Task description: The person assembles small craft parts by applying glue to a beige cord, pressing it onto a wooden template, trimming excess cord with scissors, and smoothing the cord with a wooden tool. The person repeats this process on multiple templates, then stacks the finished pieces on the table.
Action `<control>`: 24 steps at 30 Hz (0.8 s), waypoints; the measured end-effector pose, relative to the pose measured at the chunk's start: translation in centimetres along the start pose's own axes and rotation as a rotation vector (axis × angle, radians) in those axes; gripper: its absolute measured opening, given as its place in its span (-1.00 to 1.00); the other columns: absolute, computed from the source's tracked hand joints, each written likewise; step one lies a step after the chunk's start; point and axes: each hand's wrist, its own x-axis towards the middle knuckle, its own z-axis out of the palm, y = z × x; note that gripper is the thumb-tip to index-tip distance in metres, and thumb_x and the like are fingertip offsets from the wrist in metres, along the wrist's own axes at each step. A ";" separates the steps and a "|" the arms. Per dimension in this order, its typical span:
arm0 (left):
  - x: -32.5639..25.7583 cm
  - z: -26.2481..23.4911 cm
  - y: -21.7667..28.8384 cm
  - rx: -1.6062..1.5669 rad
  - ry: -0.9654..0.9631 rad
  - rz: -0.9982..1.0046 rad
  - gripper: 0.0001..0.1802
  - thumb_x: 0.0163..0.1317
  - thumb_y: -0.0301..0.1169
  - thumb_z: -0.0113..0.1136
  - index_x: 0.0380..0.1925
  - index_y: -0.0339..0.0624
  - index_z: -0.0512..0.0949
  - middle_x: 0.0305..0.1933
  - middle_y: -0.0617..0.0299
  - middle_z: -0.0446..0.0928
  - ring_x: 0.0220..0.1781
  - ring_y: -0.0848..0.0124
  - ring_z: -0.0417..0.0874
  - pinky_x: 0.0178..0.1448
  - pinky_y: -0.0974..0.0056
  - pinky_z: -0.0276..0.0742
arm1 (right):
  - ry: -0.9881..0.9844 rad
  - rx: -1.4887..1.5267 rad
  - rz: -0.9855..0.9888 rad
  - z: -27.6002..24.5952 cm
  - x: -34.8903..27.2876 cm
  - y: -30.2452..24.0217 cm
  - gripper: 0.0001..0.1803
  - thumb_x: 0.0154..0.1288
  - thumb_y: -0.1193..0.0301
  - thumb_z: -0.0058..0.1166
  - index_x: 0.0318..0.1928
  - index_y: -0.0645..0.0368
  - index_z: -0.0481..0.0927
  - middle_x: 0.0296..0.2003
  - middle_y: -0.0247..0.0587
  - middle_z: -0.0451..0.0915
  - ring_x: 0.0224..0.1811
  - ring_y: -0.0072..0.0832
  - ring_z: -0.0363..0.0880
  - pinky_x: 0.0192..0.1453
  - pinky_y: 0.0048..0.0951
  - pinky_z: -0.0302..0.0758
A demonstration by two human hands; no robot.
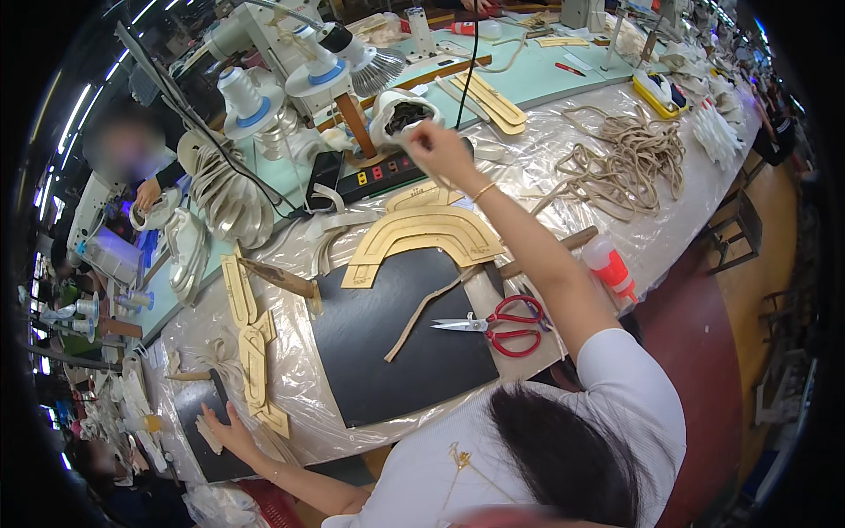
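Observation:
My right hand is raised at the far side of the table, its fingers drawn together beside a white bag with dark stuff inside. Whatever is in those fingers is too small to make out. Down at the left, my left hand lies with fingers apart over a dark board, touching a short beige fabric piece. Between my arms a black mat carries a narrow beige strip and red-handled scissors, their blades parted. A curved yellow template overlaps the mat's far edge.
Long yellow templates lie left of the mat. A tangled beige cord covers the right side, near a bottle with red-orange contents. Behind stand a power strip and thread cones. A co-worker's hand shows at far left.

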 end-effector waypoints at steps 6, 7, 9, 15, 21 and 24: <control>0.0 0.5 1.4 0.037 -0.080 0.036 -0.29 0.39 -0.25 0.27 0.44 -0.31 0.29 0.44 -0.23 0.36 0.46 0.00 0.40 0.49 0.09 0.26 | 0.241 0.389 0.043 -16.8 -3.6 -5.3 -0.86 0.38 0.55 0.18 -0.09 0.25 0.55 -0.28 -0.27 0.63 -0.29 -0.63 0.62 -0.27 -0.52 0.72; 0.2 0.5 1.5 0.069 -0.102 0.046 -0.29 0.39 -0.24 0.27 0.44 -0.31 0.30 0.44 -0.22 0.36 0.46 0.00 0.40 0.49 0.09 0.26 | 0.318 0.355 -0.004 -20.2 -5.3 -6.6 -0.85 0.38 0.55 0.18 -0.09 0.25 0.54 -0.27 -0.26 0.63 -0.30 -0.62 0.63 -0.28 -0.54 0.70; 1.2 1.2 2.1 0.122 -0.135 0.094 -0.28 0.40 -0.18 0.26 0.44 -0.31 0.30 0.46 -0.18 0.35 0.45 -0.02 0.41 0.49 0.09 0.28 | 0.490 0.213 -0.070 -27.2 -9.5 -9.3 -0.83 0.38 0.55 0.20 -0.09 0.30 0.52 -0.28 -0.25 0.62 -0.34 -0.59 0.62 -0.27 -0.53 0.66; 3.9 5.8 6.5 0.141 -0.243 0.201 -0.22 0.40 0.01 0.21 0.48 -0.15 0.29 0.46 -0.12 0.36 0.44 0.01 0.43 0.45 0.08 0.36 | 1.069 -0.312 0.015 -40.3 -26.9 -12.3 -0.79 0.36 0.52 0.25 -0.07 0.28 0.52 -0.26 -0.29 0.61 -0.31 -0.60 0.61 -0.19 -0.54 0.58; 5.9 7.4 12.2 0.063 -0.275 0.389 -0.24 0.40 -0.03 0.23 0.46 -0.21 0.30 0.47 -0.12 0.35 0.46 0.04 0.40 0.47 0.06 0.32 | 1.240 -0.370 0.559 -37.3 -46.2 -2.3 -0.75 0.36 0.47 0.25 -0.02 0.21 0.52 -0.16 -0.29 0.60 -0.10 -0.55 0.58 -0.05 -0.49 0.58; 5.2 5.7 12.4 0.031 -0.269 0.362 -0.26 0.40 -0.09 0.25 0.46 -0.21 0.31 0.47 -0.11 0.36 0.45 0.03 0.41 0.50 0.07 0.26 | 0.621 -0.410 1.170 -33.9 -55.8 2.8 -0.28 0.32 0.42 0.27 0.44 0.12 0.27 0.05 -0.13 0.63 -0.03 -0.42 0.63 0.06 -0.35 0.59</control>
